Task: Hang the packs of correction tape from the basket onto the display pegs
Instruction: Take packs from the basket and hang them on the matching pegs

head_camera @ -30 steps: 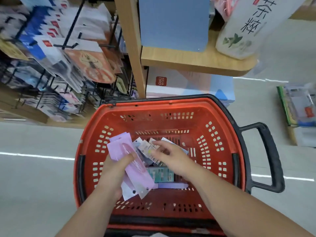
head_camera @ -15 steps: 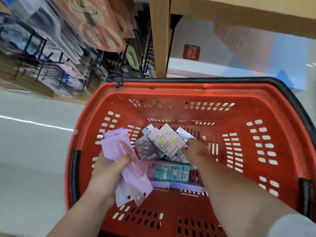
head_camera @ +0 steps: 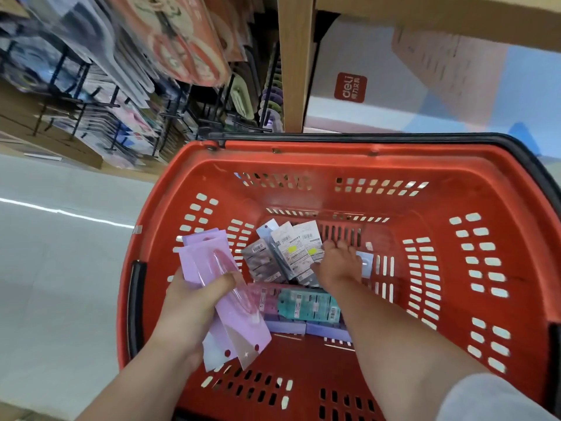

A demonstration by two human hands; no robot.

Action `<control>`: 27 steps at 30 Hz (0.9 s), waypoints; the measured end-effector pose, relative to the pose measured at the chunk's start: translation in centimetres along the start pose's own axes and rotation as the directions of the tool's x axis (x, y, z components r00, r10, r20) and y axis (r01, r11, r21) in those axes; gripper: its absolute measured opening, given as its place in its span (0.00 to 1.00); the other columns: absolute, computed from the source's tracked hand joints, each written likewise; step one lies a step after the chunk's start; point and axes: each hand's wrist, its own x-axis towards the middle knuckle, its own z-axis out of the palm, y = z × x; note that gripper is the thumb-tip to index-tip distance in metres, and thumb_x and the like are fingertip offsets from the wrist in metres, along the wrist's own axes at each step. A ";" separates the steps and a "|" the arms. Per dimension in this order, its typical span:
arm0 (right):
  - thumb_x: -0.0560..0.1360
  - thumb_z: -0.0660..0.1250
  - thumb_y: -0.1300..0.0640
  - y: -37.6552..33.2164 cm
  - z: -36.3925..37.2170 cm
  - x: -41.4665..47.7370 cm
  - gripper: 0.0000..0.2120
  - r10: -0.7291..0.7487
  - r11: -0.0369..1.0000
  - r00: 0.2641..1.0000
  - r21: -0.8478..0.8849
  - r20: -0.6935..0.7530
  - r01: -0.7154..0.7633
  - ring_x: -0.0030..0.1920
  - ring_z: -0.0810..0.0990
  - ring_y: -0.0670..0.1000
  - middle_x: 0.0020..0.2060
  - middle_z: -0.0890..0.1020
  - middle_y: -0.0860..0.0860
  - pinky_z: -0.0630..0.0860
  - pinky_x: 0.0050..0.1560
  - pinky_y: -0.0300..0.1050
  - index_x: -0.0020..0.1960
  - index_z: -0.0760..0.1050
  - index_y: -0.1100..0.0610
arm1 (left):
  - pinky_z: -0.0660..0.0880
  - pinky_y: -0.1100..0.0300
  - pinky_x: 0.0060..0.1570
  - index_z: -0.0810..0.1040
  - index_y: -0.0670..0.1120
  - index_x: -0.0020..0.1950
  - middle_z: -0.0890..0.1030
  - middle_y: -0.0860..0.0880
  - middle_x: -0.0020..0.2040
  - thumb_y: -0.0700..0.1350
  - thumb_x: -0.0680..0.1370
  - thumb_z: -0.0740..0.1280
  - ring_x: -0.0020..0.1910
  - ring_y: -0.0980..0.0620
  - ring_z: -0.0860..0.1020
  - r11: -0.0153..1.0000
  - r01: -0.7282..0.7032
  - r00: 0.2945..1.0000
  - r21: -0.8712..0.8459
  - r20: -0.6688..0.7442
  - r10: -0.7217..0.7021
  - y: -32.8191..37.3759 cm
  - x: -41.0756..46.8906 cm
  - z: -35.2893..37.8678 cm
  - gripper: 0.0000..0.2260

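Inspecting the red perforated plastic shopping basket (head_camera: 303,165): it stands on the pale floor with its black handle (head_camera: 455,138) folded along the far rim. It holds a loose pile of correction tape packs. A fan of white-backed carded packs (head_camera: 291,247) lies toward the far side, printed backs up. A teal carded pack (head_camera: 306,303) lies flat just near of the fan, and pale lilac flat boxes (head_camera: 288,328) lie beneath it.

The left hand (head_camera: 188,302) is over the basket's left wall and grips a sheaf of lilac blister packs (head_camera: 224,287), thumb clamped across the top pack and fingers curled behind. The right hand (head_camera: 340,265) is down in the pile, knuckles up, at the right edge of the fan (whether its fingers hold a pack cannot be told; the tips are buried).

The black wire display pegs (head_camera: 76,98), loaded with blurred goods, stand at far left, well apart from both hands.

Against the frame of one second ago, the right hand has gone from above the pile, close by the left hand, to deeper and further right. The fan is spread wider. The left hand's grip is unchanged.
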 end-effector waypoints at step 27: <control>0.82 0.64 0.46 -3.3 -19.6 -21.4 0.26 -0.442 0.557 0.886 0.731 -0.140 0.394 0.65 0.76 0.43 0.67 0.76 0.41 0.72 0.66 0.44 0.77 0.58 0.38 | 0.82 0.55 0.38 0.83 0.42 0.60 0.87 0.40 0.49 0.34 0.78 0.71 0.46 0.42 0.87 0.957 -0.166 0.973 -0.237 0.119 0.198 5.8 -8.3 4.2 0.12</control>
